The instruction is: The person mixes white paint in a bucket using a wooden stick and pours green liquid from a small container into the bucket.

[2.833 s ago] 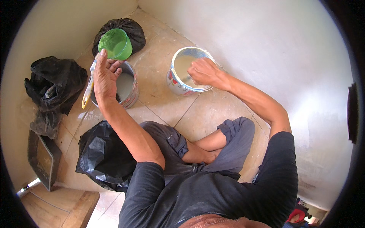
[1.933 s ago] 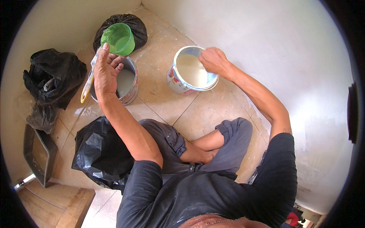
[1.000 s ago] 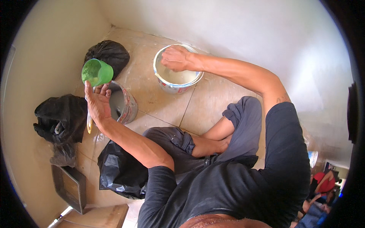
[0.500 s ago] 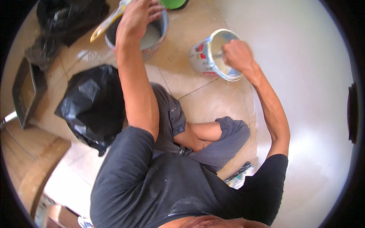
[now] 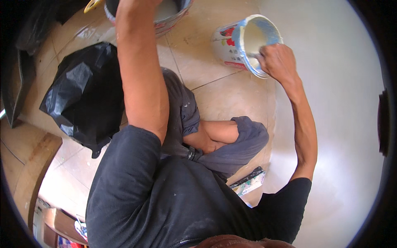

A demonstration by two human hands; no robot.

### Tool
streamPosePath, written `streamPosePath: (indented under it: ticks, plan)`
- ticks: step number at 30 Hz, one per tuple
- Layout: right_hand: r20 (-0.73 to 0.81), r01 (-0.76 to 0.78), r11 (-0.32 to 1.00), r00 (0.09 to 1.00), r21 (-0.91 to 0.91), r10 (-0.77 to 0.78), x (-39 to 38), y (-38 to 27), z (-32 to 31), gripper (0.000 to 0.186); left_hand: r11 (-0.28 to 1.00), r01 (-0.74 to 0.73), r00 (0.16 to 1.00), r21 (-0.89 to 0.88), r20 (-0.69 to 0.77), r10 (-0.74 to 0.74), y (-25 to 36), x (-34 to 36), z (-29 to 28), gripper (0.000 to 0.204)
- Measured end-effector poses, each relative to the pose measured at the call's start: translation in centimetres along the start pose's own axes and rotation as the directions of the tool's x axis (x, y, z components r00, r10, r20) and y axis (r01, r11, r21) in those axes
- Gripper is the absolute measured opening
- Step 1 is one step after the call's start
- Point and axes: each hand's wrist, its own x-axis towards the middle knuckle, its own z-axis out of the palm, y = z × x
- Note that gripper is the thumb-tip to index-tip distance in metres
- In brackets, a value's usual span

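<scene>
My right hand point(image 5: 279, 62) is closed in a fist at the near right rim of a paint bucket point(image 5: 227, 43), white with red and blue markings. From the fist a short greyish handle point(image 5: 254, 55) points into the bucket's mouth; the rest of that tool cannot be made out. Pale, creamy paint point(image 5: 254, 35) coats the inside. My left forearm point(image 5: 142, 70) reaches up past a second bucket point(image 5: 175, 20), which holds whitish liquid. The top edge cuts off the left hand point(image 5: 138, 5), so its fingers are hidden.
A smooth pale wall point(image 5: 326, 82) runs along the right. Left of my arm lies a black plastic bag point(image 5: 84, 95). A yellow handle end point(image 5: 93, 5) shows at the top left. A paint-stained flat tool point(image 5: 250, 182) lies beside my folded leg, near a wooden edge point(image 5: 39, 177) far left.
My view has shifted, with my left hand sliding out past the top edge. The right hand stays at the bucket, which now appears higher and farther right.
</scene>
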Motion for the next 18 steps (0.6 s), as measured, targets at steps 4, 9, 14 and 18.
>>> streamPosePath:
  ticks: [4,9,14,18]
  plan:
    - [-0.246,-0.029,0.999,0.969,-0.019,0.023,3.1,2.0,1.4,0.021,0.994,0.068,0.994,-0.08,0.088,-0.061,0.1,0.5,-0.2,0.043]
    - [-0.256,-0.066,0.993,0.966,-0.101,0.038,2.4,4.3,1.6,0.012,0.995,0.071,0.997,-0.076,0.042,-0.068,0.2,0.1,0.1,0.038]
    - [-0.115,-0.046,0.995,0.993,-0.091,0.036,-0.6,2.8,1.7,0.01,0.992,0.096,0.995,-0.085,0.027,-0.094,0.2,0.3,-0.1,0.033]
    - [-0.172,-0.09,0.996,0.981,-0.021,0.086,0.3,1.0,1.5,0.009,0.987,0.117,0.993,-0.11,0.03,-0.114,-0.1,0.5,0.0,0.033]
